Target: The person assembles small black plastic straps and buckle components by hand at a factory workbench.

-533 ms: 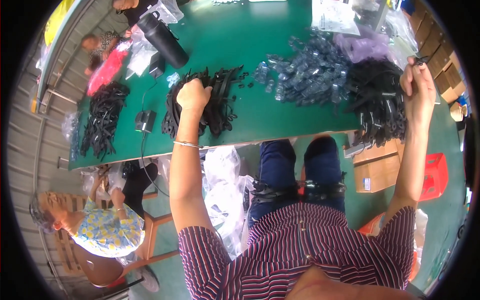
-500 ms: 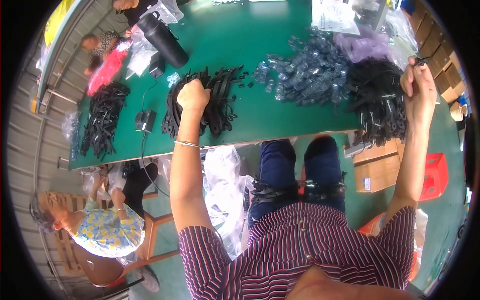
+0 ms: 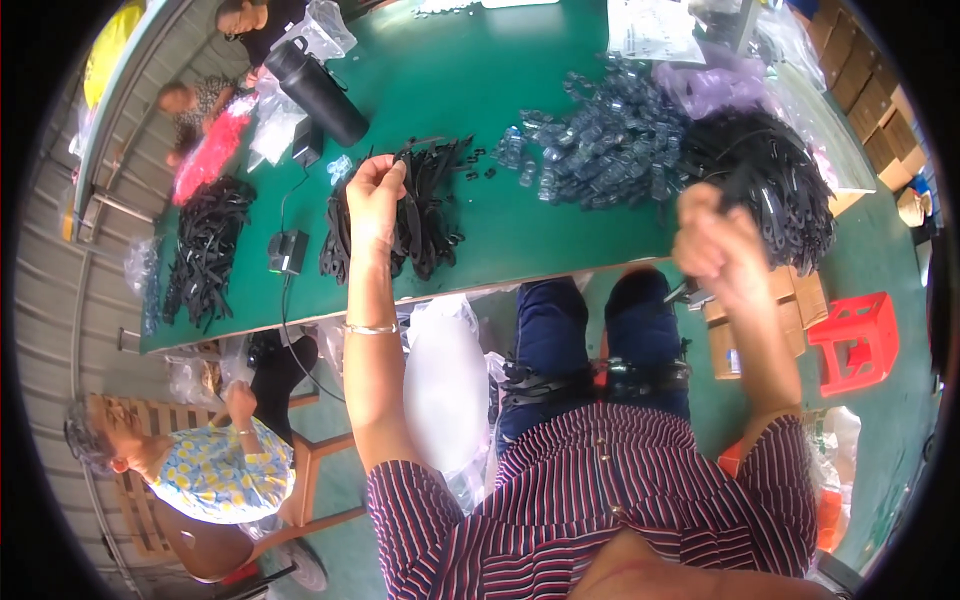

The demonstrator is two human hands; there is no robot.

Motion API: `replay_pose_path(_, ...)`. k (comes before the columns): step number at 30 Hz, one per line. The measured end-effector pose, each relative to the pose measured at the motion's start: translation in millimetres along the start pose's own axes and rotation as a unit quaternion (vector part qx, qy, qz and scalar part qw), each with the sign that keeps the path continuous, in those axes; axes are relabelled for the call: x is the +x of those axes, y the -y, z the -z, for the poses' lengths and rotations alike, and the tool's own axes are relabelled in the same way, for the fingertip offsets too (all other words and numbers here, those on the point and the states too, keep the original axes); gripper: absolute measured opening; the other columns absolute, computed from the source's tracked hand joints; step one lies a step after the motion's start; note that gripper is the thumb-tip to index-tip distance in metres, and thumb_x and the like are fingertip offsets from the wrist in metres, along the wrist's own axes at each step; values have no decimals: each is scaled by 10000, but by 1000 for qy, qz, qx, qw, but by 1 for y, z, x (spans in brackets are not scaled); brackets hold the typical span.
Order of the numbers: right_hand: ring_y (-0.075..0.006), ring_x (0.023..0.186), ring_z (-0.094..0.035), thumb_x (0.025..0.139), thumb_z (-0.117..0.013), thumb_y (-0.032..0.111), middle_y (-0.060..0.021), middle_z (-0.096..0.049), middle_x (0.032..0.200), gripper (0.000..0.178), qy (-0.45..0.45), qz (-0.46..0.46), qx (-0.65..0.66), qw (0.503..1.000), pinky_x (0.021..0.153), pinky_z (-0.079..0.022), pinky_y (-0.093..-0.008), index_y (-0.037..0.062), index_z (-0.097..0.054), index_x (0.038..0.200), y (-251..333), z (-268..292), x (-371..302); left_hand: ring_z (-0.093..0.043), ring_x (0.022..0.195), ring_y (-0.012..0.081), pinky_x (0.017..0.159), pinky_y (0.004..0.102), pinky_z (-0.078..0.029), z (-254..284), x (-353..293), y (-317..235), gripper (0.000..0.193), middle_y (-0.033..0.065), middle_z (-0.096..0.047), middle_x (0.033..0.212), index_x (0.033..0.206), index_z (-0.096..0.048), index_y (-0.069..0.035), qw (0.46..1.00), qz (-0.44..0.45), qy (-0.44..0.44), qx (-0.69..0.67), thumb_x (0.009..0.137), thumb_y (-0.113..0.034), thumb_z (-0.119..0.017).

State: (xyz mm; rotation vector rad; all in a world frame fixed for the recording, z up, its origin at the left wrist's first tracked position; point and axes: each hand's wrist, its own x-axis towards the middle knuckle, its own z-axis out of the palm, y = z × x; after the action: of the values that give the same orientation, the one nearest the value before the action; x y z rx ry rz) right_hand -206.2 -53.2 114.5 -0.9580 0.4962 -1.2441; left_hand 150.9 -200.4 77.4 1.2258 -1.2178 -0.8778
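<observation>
Over a pile of black straps [image 3: 424, 235] on the green table, my left hand [image 3: 374, 200] is closed with thumb and fingertips pinched together. Something dark shows at those fingertips, but it blends with the straps behind it. My right hand [image 3: 722, 245] is smeared by motion at the table's front edge, just left of a larger heap of black straps [image 3: 775, 170]. Its fingers look bent; whether they hold anything is not visible. Between the two strap piles lies a mound of small bluish see-through plastic pieces [image 3: 610, 140]. Several small black pieces [image 3: 476, 160] are scattered beside the left pile.
A black bottle [image 3: 318, 92] and a black adapter box with a cord [image 3: 288, 250] stand left of my left hand. Another strap pile [image 3: 208, 240] lies farther left. A co-worker [image 3: 215, 465] sits at lower left. Cardboard boxes [image 3: 765, 325] and a red stool [image 3: 857, 340] are at right.
My right hand has come left and nearer, from beyond the right strap heap to its left side. My left hand has turned and shifted slightly left, its pinched fingertips now showing.
</observation>
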Motion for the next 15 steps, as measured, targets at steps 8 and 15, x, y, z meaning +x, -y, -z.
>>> replay_pose_path(8,-27,476,-349,859,-560,74,20,-436,717,285,-16,-78,16,997,414,-247,-190,31,-499,1134,-103,-40,58,-508,539,237,524,342,-414,-35,-58,-37,145,154,-498,613,767,-495,-15,943,-204,94,246,838,-123,-560)
replay_pose_path(15,-41,508,-383,870,-576,128,22,-511,773,83,-56,-38,58,996,442,-269,-188,93,-544,939,-124,-42,100,-592,707,352,612,383,-469,-58,-72,-25,139,167,-594,757,871,-560,-2,882,-306,233,271,788,-105,-601)
